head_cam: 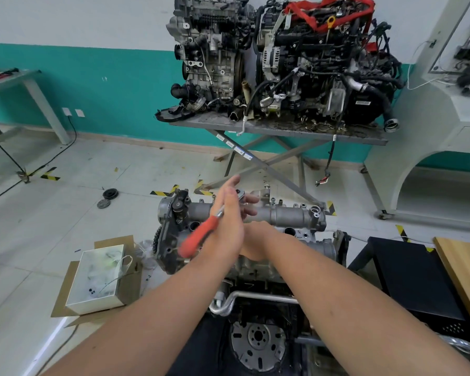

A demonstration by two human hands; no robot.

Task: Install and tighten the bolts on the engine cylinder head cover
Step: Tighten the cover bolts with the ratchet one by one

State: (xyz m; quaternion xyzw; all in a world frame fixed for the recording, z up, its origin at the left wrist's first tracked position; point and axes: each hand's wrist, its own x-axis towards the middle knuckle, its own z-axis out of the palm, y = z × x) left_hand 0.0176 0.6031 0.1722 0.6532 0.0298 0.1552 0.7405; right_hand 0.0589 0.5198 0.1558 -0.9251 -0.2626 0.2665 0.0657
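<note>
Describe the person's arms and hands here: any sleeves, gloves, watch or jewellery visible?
Both forearms are bare as far as the frame shows, with no sleeve in view. The left hand and right hand wear no gloves. No watch, ring or wristband shows.

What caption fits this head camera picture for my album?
Two hands, left and right, work a red-handled ratchet over the cylinder head cover.

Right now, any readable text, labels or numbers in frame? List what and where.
None readable.
White stickers on the stand's crossed legs: print too small.
Label on the black part of the right-hand engine: blurred.
Label low on that engine's front: too small.
Engine under the hands: no markings visible.
</note>
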